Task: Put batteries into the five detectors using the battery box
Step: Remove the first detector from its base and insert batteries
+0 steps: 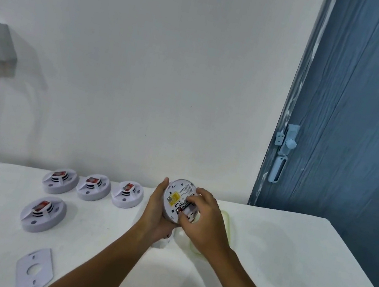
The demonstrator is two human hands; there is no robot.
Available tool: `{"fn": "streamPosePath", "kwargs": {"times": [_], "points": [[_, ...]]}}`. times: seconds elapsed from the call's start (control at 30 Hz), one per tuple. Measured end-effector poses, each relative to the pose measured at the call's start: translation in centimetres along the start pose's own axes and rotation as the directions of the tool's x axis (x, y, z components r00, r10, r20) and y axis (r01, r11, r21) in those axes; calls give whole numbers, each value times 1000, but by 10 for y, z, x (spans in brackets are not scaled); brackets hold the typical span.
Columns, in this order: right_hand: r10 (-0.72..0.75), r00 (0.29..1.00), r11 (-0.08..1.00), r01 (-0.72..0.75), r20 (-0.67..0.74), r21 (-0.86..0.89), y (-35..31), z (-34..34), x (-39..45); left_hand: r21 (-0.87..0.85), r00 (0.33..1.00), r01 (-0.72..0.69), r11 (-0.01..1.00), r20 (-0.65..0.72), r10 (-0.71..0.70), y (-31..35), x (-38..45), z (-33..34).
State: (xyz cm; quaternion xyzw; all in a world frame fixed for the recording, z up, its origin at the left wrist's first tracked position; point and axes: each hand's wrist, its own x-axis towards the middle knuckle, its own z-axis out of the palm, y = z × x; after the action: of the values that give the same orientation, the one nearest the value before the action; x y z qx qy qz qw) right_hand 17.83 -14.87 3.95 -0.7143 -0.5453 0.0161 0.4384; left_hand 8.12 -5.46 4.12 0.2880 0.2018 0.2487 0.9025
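Held detector: a round white detector point(180, 198) is lifted above the table point(289, 262), tilted with its back side facing the person; a yellow label and printed text show on it.
Left hand: the left hand point(154, 213) cups the held detector's left edge and underside, fingers curled round the rim, thumb up along the edge.
Right hand: the right hand point(202, 224) reaches over the held detector's right half, its fingertips pinching a battery point(184, 208) at the compartment on the back; how far the battery sits in, I cannot tell.
Battery box: a clear, pale-rimmed battery box point(228, 226) lies on the table just behind and to the right of the held detector, mostly hidden by the right hand.
Row of detectors: three more detectors point(94, 187) sit on the table to the left of the held detector, near the wall, each with a red and white piece on top.
Fourth detector: another detector point(43, 215) lies further left of the held detector and nearer the person, also with red on top.
Mounting plate: a flat white plate point(34, 270) with a round hole lies on the table well to the left and below the held detector, at the near edge.
Door: a blue door point(354, 121) stands to the right, beyond the held detector.
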Motion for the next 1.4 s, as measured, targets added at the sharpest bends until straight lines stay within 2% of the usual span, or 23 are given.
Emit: {"fn": "streamPosePath", "kwargs": {"times": [0.23, 0.33, 0.53, 0.63, 0.77, 0.83, 0.87, 0.93, 1.0, 1.07, 1.13, 1.2, 1.3, 1.4], "points": [[-5, 1000, 987, 6, 9, -161, -10, -4, -2, 0, 999, -39, 999, -13, 39, -3, -1, 8], [-16, 1000, 991, 13, -27, -137, -7, -4, 1, 44, 997, -47, 998, -57, 50, -5, 3, 11], [-94, 994, 992, 90, -48, -88, -3, -5, 1, -10, 997, 2, 1000, -82, -3, -5, 7, 15], [-181, 983, 982, 181, 9, -53, -1, -9, 0, -26, 996, 22, 999, -87, -24, -1, 9, 13], [-262, 951, 958, 278, 165, -78, 15, -13, 2, -43, 990, 76, 996, -115, -80, 4, 8, 12], [-322, 935, 940, 334, 150, -68, 23, -12, 4, -62, 988, 77, 995, -127, -84, 4, 9, 9], [-341, 935, 939, 344, 100, -15, 27, -8, 5, -78, 989, 75, 994, -122, -84, 4, 9, 8], [-237, 970, 950, 244, -56, 198, 28, -5, 6, -105, 991, 53, 993, -116, -65, 5, 10, 6], [-19, 981, 924, 91, -194, 371, 30, -9, 11, -74, 991, 22, 997, -133, -31, 10, 12, 2], [203, 959, 902, -105, -197, 419, 42, -20, 20, -39, 988, 3, 999, -153, -9, 15, 11, -4], [352, 934, 889, -311, -64, 337, 65, -26, 26, -36, 986, -12, 999, -166, 6, 18, 9, -10], [421, 903, 886, -429, 83, 177, 84, -22, 24, -37, 983, -20, 999, -182, 13, 18, 6, -17], [460, 861, 879, -476, 217, 25, 93, -4, 17, -42, 982, -22, 999, -188, 14, 16, 4, -23], [464, 853, 885, -436, 238, -160, 93, 11, 14, -34, 982, -26, 999, -186, 20, 15, 1, -24]]}}
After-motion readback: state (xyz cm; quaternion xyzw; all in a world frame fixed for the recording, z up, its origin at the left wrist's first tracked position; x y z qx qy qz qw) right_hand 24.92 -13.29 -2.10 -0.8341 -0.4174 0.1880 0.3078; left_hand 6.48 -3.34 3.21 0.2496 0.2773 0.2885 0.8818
